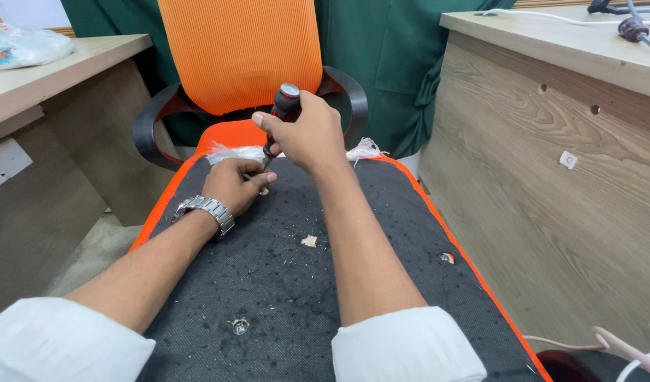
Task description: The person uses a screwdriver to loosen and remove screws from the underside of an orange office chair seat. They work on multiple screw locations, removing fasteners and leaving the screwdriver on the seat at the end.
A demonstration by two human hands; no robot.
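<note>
White sleeves (402, 346) frame the bottom of the head view, and both bare forearms reach forward over a dark grey board (296, 283) edged in orange, speckled with dust and small chips. Two metal fittings sit in it, one near the sleeves (238, 326) and one toward the right edge (447, 258), and a pale scrap (309, 240) lies between the arms. Farther up, the right hand (307, 134) is closed in a fist around the black handle of a screwdriver (284, 106), held nearly upright with its tip down on the board. Just beside that tip, the left hand (233, 185), with a metal watch (206, 211) at the wrist, is curled tight and pinches something too small to make out. Behind the hands stands an orange mesh chair back (240, 49) with black armrests. Wooden desks (551, 163) flank the board on both sides, and a green curtain (388, 49) hangs at the back.
</note>
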